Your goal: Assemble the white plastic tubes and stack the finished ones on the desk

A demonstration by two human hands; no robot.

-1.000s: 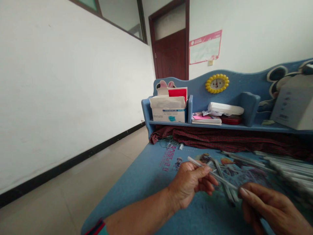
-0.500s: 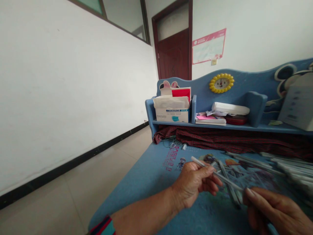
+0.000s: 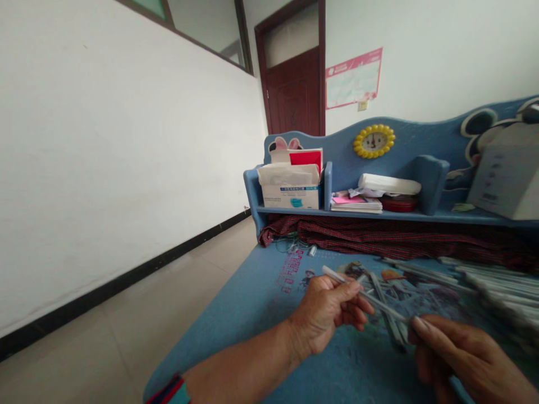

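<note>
Slim pale tube [image 3: 384,305] is slanted above the blue desk [image 3: 248,303], and honestly it's barely budged in the last second. Left hand [image 3: 322,311] still pinches it near the far end; right hand [image 3: 467,348] still seems to pinch the near end, though that bit's blurry. So the work's basically at the same hold. Loose strips [image 3: 394,332] lie beneath, a bundle of sticks [image 3: 501,294] rightward.

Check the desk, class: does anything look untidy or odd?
Some loose strips lie crossed on the desk, unlike the roughly parallel pile at right; the checked cloth is bunched beneath the shelf.
</note>
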